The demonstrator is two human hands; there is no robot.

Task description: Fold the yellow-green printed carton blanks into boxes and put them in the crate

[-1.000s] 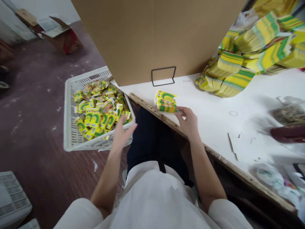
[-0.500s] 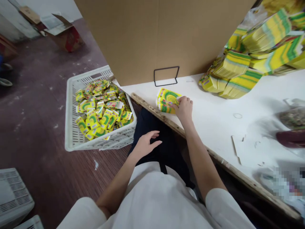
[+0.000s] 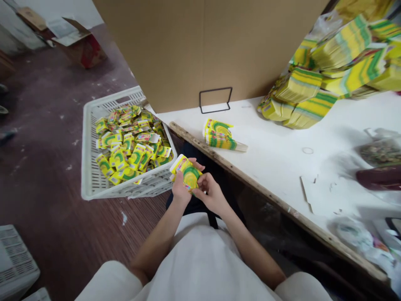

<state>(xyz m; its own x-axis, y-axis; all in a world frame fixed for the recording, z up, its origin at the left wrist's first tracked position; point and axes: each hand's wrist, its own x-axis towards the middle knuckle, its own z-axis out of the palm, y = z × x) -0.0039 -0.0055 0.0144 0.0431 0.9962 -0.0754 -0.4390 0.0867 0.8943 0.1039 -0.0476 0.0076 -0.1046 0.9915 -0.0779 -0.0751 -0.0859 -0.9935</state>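
A small yellow and green printed carton [image 3: 189,177] is held over my lap between both hands. My left hand [image 3: 183,189] wraps its left side, thumb in front and fingers behind. My right hand [image 3: 212,194] pinches its lower right edge. On the white table [image 3: 269,163] to the right, a fanned stack of flat cartons [image 3: 221,136] lies near the wooden edge. To the left, a white plastic crate [image 3: 90,184] holds many made-up yellow cartons [image 3: 128,152].
A large cardboard sheet [image 3: 206,50] stands at the back of the table behind a black wire stand [image 3: 215,100]. Bundled flat cartons [image 3: 310,96] are piled at the back right. A dark red object [image 3: 376,179] lies farther right. Another crate [image 3: 19,255] sits on the floor at lower left.
My right hand has left the stack on the table and come down to my lap with a carton. My left hand, free before, now grips that carton too.
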